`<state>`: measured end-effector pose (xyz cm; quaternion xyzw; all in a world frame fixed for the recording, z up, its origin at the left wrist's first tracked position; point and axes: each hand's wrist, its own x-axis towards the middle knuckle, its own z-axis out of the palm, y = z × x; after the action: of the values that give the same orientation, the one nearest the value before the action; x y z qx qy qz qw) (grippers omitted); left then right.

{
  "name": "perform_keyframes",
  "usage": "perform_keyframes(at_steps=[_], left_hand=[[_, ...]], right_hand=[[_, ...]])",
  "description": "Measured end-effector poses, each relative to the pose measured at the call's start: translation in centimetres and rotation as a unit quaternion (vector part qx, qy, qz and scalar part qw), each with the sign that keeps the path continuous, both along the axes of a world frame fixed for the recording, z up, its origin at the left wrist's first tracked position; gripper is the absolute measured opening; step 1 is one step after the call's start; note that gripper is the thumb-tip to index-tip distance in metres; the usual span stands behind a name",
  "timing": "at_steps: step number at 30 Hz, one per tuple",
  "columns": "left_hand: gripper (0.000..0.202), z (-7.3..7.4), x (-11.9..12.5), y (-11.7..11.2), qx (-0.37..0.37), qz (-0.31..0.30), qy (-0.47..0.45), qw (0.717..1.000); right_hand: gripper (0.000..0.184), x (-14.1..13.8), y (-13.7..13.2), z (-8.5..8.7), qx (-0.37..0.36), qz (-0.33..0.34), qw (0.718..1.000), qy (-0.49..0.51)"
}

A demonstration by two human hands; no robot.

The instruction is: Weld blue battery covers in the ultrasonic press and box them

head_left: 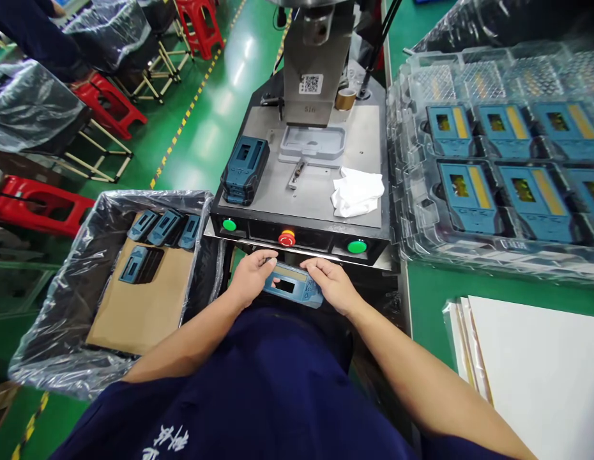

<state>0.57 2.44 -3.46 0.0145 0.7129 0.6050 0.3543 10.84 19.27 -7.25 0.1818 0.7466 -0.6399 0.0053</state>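
Observation:
A blue plastic housing [299, 291] with a rectangular window and a tan strip is held low in front of the press. My left hand [251, 278] is closed on its left end, thumb on top. At the other end, the fingers of my right hand [331, 284] pinch its upper right edge. Just beyond stands the press base, with a grey fixture [312, 144] on its metal plate [273, 204]. A stack of blue housings [245, 169] rests on the plate's left side, and a crumpled white cloth [357, 193] lies at its right.
Green buttons [228, 224] and a red emergency stop [286, 237] line the press front. At left, a plastic-lined bin [26, 358] holds several housings on cardboard [129, 319]. To the right are clear trays [407, 211] of housings and white sheets [541, 358]. A person [36, 32] sits far left.

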Motion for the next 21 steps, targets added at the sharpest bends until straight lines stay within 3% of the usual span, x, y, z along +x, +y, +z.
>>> perform_keyframes(at_steps=[3,5,8,13,17,21], left_hand=[[0.046,0.3,-0.1,-0.3,0.025,0.025,-0.006,0.999],[0.049,0.6,-0.2,-0.6,0.039,0.053,-0.022,0.998],[0.054,0.7,-0.4,-0.8,0.055,0.076,-0.066,0.993],[0.055,1.2,-0.2,0.0,0.106,0.048,-0.119,0.986],[0.054,1.7,-0.2,0.2,0.141,0.038,-0.093,0.985],[0.055,1.4,-0.7,-0.8,0.106,0.048,-0.078,0.990]], right_hand=[[0.038,0.6,0.8,1.7,0.157,0.063,0.981,0.098],[0.057,1.3,1.3,3.4,0.252,0.132,0.946,0.154],[0.074,2.2,1.8,5.9,0.363,0.211,0.895,0.149],[0.064,3.3,2.7,8.8,0.485,0.240,0.830,0.135],[0.060,4.0,6.5,11.1,0.539,0.153,0.809,0.180],[0.056,4.5,14.5,13.2,0.576,-0.074,0.802,0.142]])
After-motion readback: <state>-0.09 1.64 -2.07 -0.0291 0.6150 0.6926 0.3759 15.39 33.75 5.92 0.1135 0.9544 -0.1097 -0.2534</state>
